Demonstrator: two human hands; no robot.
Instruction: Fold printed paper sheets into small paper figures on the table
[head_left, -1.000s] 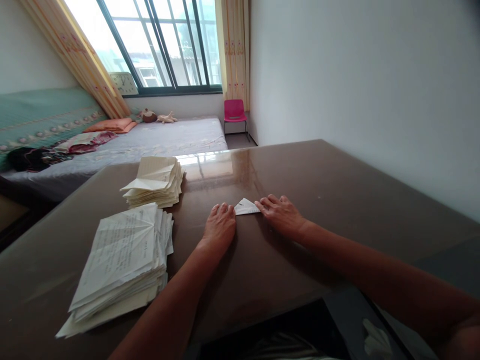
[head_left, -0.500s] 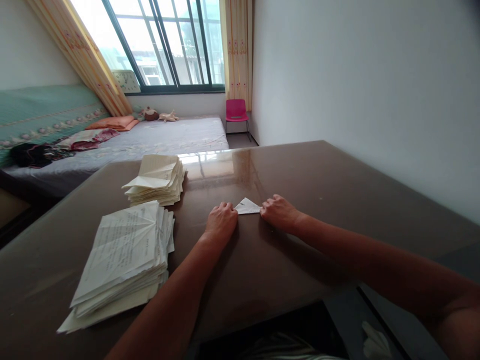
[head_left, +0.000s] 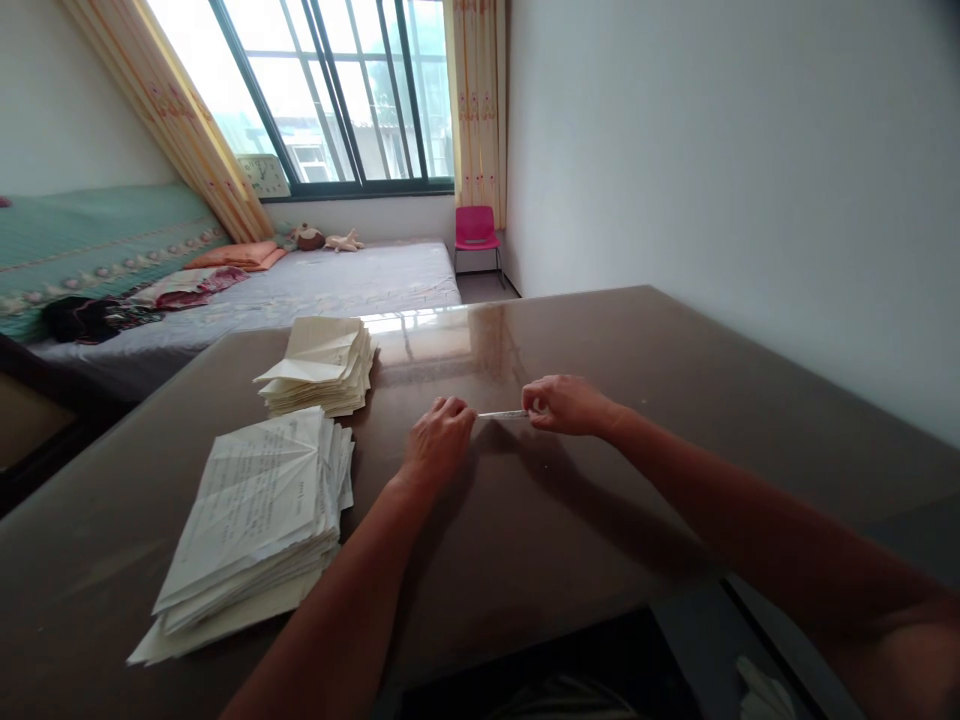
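Note:
A small folded piece of white paper [head_left: 504, 414] is held just above the brown table [head_left: 637, 400], seen edge-on as a thin strip. My left hand [head_left: 439, 440] pinches its left end with fingers curled. My right hand [head_left: 566, 405] pinches its right end, also closed. Left of my left arm lies a stack of creased written sheets [head_left: 259, 510]. Behind that stack sits a pile of folded paper pieces [head_left: 322, 365].
The table's glossy top reflects the window. Beyond its far edge stand a bed [head_left: 300, 285] with clothes and soft toys and a pink chair [head_left: 476, 230] by the curtain. A white wall runs along the right side.
Both hands went from pressing the folded paper flat on the table to pinching its ends and lifting it, so it now shows edge-on.

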